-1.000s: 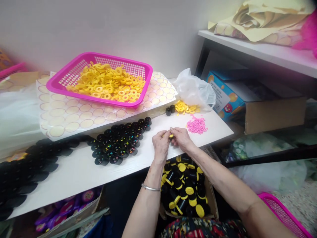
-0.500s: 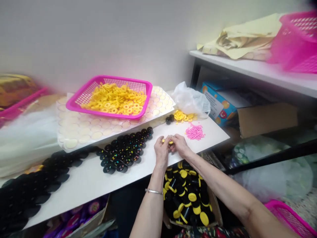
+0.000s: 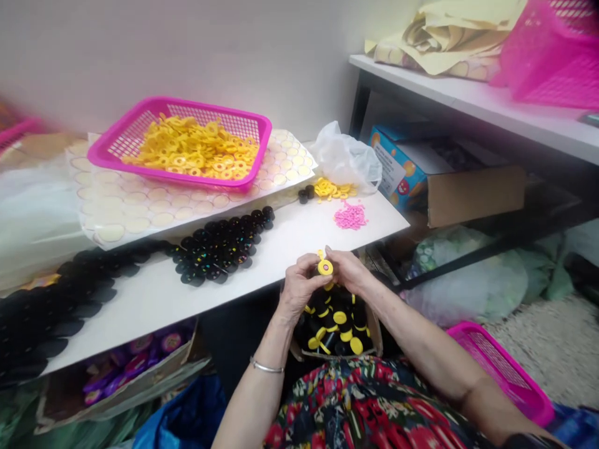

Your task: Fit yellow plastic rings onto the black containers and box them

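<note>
My left hand (image 3: 301, 284) pinches a round yellow cap (image 3: 325, 267) with a small tab on top and a pinkish centre. My right hand (image 3: 347, 272) is closed against the cap's other side; its fingertips are partly hidden. Both hands are over the table's front edge, above a carton of black containers with yellow lids (image 3: 340, 318). Beyond them on the table lie a heap of small pink pieces (image 3: 350, 216), loose yellow rings (image 3: 333, 189) and a few black cups (image 3: 306, 194). Rows of black cups (image 3: 215, 249) with coloured bits inside stand to the left.
A pink basket (image 3: 100, 153) of yellow rings rests on a patterned sheet (image 3: 154, 218). A clear plastic bag (image 3: 349, 159) and an open blue carton (image 3: 393, 165) are at the right. A white shelf (image 3: 449, 90) juts in there. Purple packets (image 3: 126, 368) sit below the table.
Both hands have drawn back from over the table toward my body, and the yellow cap now faces me between them. The view has tilted down, showing more of the patterned clothing.
</note>
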{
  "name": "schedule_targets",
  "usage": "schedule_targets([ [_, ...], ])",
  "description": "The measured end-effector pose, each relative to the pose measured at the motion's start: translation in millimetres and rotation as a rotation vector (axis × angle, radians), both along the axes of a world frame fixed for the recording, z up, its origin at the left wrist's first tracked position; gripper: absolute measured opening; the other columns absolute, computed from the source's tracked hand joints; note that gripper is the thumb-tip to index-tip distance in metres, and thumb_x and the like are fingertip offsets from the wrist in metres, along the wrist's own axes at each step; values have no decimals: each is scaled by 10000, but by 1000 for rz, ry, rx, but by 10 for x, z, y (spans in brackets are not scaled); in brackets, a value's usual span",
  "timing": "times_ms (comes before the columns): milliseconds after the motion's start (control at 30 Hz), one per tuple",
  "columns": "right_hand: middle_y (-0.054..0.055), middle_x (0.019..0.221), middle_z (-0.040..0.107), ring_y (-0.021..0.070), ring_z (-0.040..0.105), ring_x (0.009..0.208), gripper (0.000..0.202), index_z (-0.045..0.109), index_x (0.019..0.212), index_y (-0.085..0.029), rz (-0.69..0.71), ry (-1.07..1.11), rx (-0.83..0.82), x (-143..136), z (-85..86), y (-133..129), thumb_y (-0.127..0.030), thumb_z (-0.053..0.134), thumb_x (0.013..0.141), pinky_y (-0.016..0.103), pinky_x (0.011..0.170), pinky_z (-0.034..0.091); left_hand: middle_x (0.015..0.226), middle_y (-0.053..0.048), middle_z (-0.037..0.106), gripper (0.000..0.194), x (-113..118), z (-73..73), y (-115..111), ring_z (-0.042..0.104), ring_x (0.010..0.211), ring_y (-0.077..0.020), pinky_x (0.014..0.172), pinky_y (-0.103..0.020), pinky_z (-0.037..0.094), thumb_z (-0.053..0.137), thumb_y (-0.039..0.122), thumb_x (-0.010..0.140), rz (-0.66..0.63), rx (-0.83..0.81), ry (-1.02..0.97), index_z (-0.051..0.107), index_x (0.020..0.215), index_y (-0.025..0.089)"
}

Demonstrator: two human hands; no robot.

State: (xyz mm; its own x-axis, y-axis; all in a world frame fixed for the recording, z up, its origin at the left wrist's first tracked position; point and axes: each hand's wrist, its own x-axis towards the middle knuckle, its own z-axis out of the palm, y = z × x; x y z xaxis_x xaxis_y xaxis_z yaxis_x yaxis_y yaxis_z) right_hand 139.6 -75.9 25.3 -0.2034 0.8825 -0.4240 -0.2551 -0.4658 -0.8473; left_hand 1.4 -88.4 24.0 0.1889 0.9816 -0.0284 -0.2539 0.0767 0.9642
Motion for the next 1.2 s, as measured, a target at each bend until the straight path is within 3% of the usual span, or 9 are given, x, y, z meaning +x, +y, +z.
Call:
schedule_targets([
  [200,8,694,605,114,580,591,432,584,806,-133,372,289,-94,264,33,-124,-529,676,660,268,561,514,1101,-87,576,397,-62,-19,-215,465,1160,-259,1029,-397,333,804,218,517,-102,73,194,724,906,207],
  [333,-33,666,582,75,550,544,343,600,807,-123,502,217,-35,378,20,-188,-224,787,537,208,532,485,1096,-84,580,350,-29,43,-314,436,1188,-271,1030,-425,328,780,227,566,-234,170,338,721,912,225],
  [533,10,892,637,126,593,787,460,644,894,-126,695,114,53,428,25,-227,-113,772,452,235,685,489,981,-80,636,289,16,11,-392,443,1177,-284,989,-436,365,755,206,603,-342,354,500,717,888,229],
  [633,-2,827,640,134,588,746,452,655,887,-117,741,78,83,426,-43,-322,-151,773,452,251,670,478,887,-79,664,259,15,-63,-451,415,1213,-307,1019,-469,326,756,219,602,-392,403,558,718,858,234],
  [767,-14,749,627,133,580,687,419,657,832,-110,638,73,90,382,-234,-531,-198,784,442,246,626,464,879,-84,679,318,6,-201,-587,420,1212,-312,1035,-487,309,778,226,575,-415,422,577,716,886,236],
  [867,23,863,640,163,594,788,460,650,918,-126,526,80,129,321,-350,-640,-252,771,493,268,673,470,1089,-110,634,684,-44,-281,-693,421,1207,-313,1000,-492,358,841,272,464,-332,388,554,633,1114,236],
  [933,39,950,626,174,583,863,490,623,998,-146,444,-10,214,269,-373,-645,-283,754,547,291,734,465,1154,-120,602,761,-118,-300,-728,444,1183,-304,973,-483,389,849,308,440,-228,385,541,602,1156,227],
  [1067,75,999,585,195,522,904,432,587,1059,-151,386,-594,617,118,-311,-508,-345,683,685,342,787,422,931,-87,666,312,-355,-267,-607,552,1001,-243,891,-414,447,755,282,624,79,444,566,688,919,206],
  [1200,119,920,583,252,458,909,266,615,974,-134,561,-1207,999,-102,-276,-317,-337,537,821,393,762,359,861,-56,659,143,-592,-130,-168,548,867,-212,808,-371,449,666,249,707,361,555,789,674,847,217],
])
